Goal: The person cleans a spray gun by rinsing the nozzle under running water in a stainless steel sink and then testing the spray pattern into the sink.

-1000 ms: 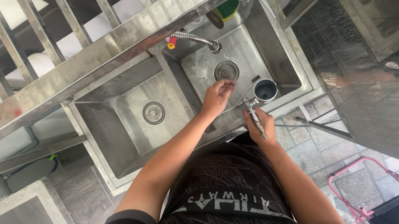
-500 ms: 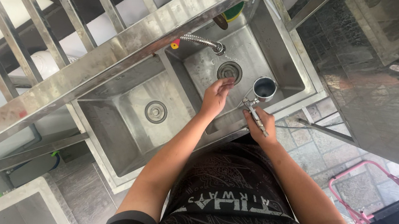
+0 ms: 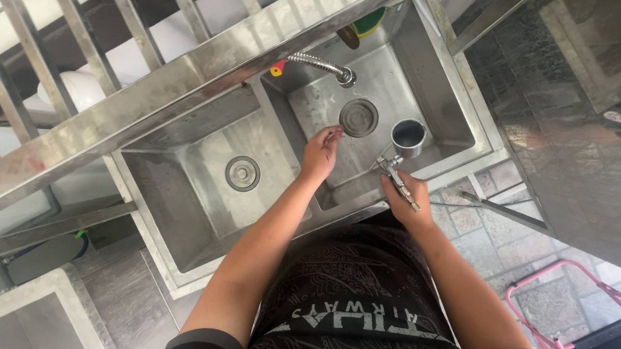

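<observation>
Steel sink: a double sink (image 3: 448,97) of stainless steel, seen from above, with two basins side by side.
Left hand: the left hand (image 3: 322,150) reaches into the right basin, fingertips drawn together just beside the round drain strainer (image 3: 359,117); I cannot tell if they pinch something.
Right hand: the right hand (image 3: 406,197) rests at the front rim of the sink, fingers closed around a slim metal spray nozzle (image 3: 396,176).
Cup: a small metal cup (image 3: 408,135) stands upright in the right basin, near the nozzle tip.
Tap: a flexible tap (image 3: 325,67) bends over the right basin.
Left basin: its drain (image 3: 243,173) is uncovered.
</observation>
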